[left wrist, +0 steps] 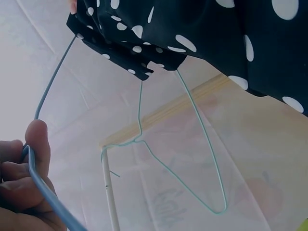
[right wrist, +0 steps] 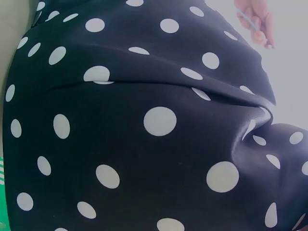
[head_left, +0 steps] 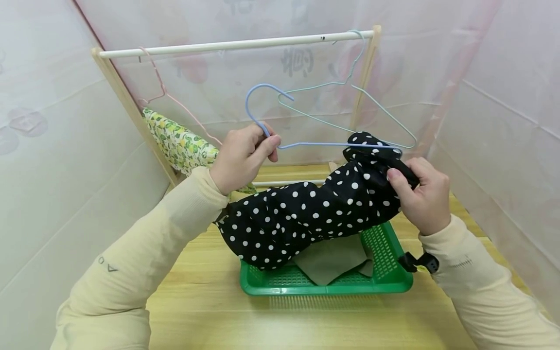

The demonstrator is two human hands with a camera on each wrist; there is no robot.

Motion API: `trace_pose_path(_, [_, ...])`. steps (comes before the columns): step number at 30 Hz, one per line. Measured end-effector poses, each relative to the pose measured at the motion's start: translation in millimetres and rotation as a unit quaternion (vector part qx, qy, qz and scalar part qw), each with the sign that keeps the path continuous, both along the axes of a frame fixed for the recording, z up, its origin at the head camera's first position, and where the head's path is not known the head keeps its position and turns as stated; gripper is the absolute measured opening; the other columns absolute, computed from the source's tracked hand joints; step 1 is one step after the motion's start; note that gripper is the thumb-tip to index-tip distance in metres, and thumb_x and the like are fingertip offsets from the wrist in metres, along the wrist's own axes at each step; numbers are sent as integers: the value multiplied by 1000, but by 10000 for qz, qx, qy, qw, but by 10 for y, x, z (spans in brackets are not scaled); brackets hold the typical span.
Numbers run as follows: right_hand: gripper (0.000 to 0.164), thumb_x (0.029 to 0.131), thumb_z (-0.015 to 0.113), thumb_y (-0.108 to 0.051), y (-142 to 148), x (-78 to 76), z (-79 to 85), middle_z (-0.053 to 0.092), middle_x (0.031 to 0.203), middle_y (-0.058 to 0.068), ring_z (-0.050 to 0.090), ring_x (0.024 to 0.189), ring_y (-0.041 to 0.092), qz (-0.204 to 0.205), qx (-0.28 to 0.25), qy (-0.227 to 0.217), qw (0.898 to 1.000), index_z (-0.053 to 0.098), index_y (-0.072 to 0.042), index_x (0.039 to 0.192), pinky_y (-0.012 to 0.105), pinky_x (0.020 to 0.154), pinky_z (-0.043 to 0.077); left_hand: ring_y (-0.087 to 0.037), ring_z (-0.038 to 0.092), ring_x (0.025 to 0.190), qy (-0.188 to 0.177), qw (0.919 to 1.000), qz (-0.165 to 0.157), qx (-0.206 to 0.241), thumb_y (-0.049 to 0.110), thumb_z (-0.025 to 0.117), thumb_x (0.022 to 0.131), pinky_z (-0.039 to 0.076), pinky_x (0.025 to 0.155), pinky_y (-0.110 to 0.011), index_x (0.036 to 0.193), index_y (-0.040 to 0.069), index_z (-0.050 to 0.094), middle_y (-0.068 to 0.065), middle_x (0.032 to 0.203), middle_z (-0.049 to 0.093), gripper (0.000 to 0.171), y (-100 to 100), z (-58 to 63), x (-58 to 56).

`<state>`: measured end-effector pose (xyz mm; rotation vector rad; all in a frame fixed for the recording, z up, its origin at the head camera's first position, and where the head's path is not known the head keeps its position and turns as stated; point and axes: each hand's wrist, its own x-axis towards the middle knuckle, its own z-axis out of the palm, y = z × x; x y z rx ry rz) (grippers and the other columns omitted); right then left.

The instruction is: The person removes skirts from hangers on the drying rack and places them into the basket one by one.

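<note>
My left hand (head_left: pixel 246 156) pinches a blue wire hanger (head_left: pixel 323 144) at the neck just below its hook. The hanger's far arm reaches right, and its end lies at the bunched upper part of a black garment with white polka dots (head_left: pixel 306 209). My right hand (head_left: pixel 422 194) grips that bunched edge, thumb on top. The rest of the garment sags leftward over a green basket (head_left: pixel 325 290). In the left wrist view the hanger's arm (left wrist: pixel 53 79) runs up to the garment's edge. Dotted cloth (right wrist: pixel 130 130) fills most of the right wrist view, hiding the right hand's fingers.
Behind stands a wooden rack with a white rail (head_left: pixel 236 44). A pink hanger (head_left: pixel 163 90) and a pale green hanger (head_left: pixel 350 82) hang from it. Yellow-green lemon-print cloth (head_left: pixel 179 141) is at the left. Olive cloth (head_left: pixel 332 257) lies in the basket on the wooden table (head_left: pixel 197 291).
</note>
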<state>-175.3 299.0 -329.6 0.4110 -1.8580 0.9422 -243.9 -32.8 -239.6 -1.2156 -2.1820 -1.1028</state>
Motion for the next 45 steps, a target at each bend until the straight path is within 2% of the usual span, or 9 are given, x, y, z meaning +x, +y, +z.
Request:
trace_pose_path(13, [23, 82, 68, -11, -170, 89, 2, 52, 67, 7, 45, 68, 5, 515, 85, 270, 9983, 61, 4, 66, 19, 60, 31, -11, 37, 45, 82, 9998, 116, 136, 18, 54, 100, 30, 45, -24, 85, 5, 63, 3, 68, 63, 22, 14, -7, 12])
trace_pose_path(27, [29, 90, 65, -18, -282, 145, -39, 51, 64, 4, 44, 69, 9, 955, 673, 329, 9926, 60, -1, 68, 20, 64, 31, -11, 36, 44, 121, 9998, 117, 140, 18, 54, 100, 30, 44, -25, 86, 5, 63, 5, 69, 63, 21, 41, -20, 17])
trace_pose_path(36, [36, 96, 60, -23, -388, 246, 15, 52, 68, 5, 43, 68, 12, 1530, 1020, 421, 9820, 56, -1, 67, 20, 67, 33, -11, 38, 46, 122, 9995, 187, 212, 17, 54, 100, 31, 46, -25, 88, 2, 64, 3, 69, 64, 21, 41, -48, -13])
trace_pose_path(45, [40, 98, 57, -28, -455, 314, 52, 57, 71, 6, 45, 69, 14, 1883, 1297, 538, 9720, 57, -1, 68, 21, 67, 34, -9, 40, 46, 275, 9988, 105, 379, 12, 57, 98, 32, 46, -23, 87, 2, 64, 2, 68, 64, 16, 87, -66, -29])
